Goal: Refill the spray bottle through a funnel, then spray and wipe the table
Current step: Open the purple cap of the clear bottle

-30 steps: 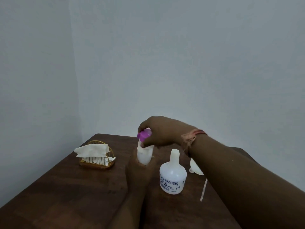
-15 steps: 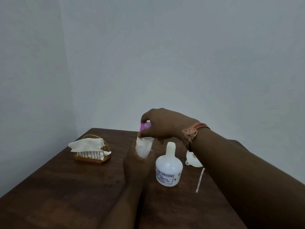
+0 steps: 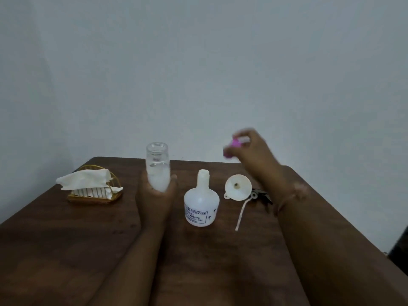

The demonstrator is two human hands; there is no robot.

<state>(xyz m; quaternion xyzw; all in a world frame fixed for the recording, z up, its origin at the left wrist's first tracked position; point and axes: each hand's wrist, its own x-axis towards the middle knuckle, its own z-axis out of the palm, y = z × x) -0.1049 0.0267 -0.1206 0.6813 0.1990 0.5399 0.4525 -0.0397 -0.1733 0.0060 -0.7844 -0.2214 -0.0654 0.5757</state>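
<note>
Two open containers sit in front of you on the dark wooden table (image 3: 66,239). Your left hand (image 3: 154,195) grips the clear bottle (image 3: 157,166) round its lower half, fingers curled about it, holding it upright; its mouth is uncapped and a whitish liquid fills roughly the lower half, with the upper part clear. Your right hand (image 3: 249,149) is raised above the table's far right side, blurred, with its fingertips pinched on the pink cap (image 3: 231,147), well apart from the bottle it belongs to.

Just right of your left hand stands the white spray bottle (image 3: 201,204), a round-bodied flask with a narrow neck, a printed label and no top on it; how much is inside cannot be told through the opaque plastic. Beside it to the right, the white funnel (image 3: 238,187) lies tilted on the table, wide mouth facing you. The black spray head (image 3: 261,194) with its pale dip tube lies touching or just behind the funnel.

At the far left, a gold wire basket (image 3: 95,196) holds white tissues (image 3: 86,179) that spill over its rim.
</note>
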